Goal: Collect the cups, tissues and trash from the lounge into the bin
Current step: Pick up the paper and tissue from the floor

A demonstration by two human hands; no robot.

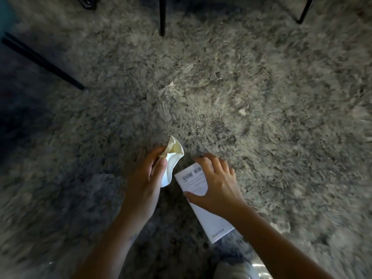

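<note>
Two bare hands work low over a shaggy, long-piled grey-beige rug (261,77), near 6 o'clock in the view. The left hand (147,178) grips what looks like a crushed paper cup (172,160), white outside and cream inside, its rim folded into sharp creases. The thumb lies along the cup's side and the fingers curl behind it. Just beside it, toward 5 o'clock, the right hand (213,184) spans a flat white rectangular carton (213,224) with smooth matte faces, barcodes and fine print near its far end. The thumb presses one long edge, and the spread, arched fingers reach over the opposite edge and far corner, clamping it. Whether the carton rests on the pile or is lifted cannot be told. Two pale, torn scraps lie in the fibres: one scrap (172,83) at 12 o'clock, another scrap (243,111) at 2 o'clock. Thin black furniture legs stand at 12 o'clock (162,15), 10 o'clock (40,59) and 1 o'clock (306,11).
</note>
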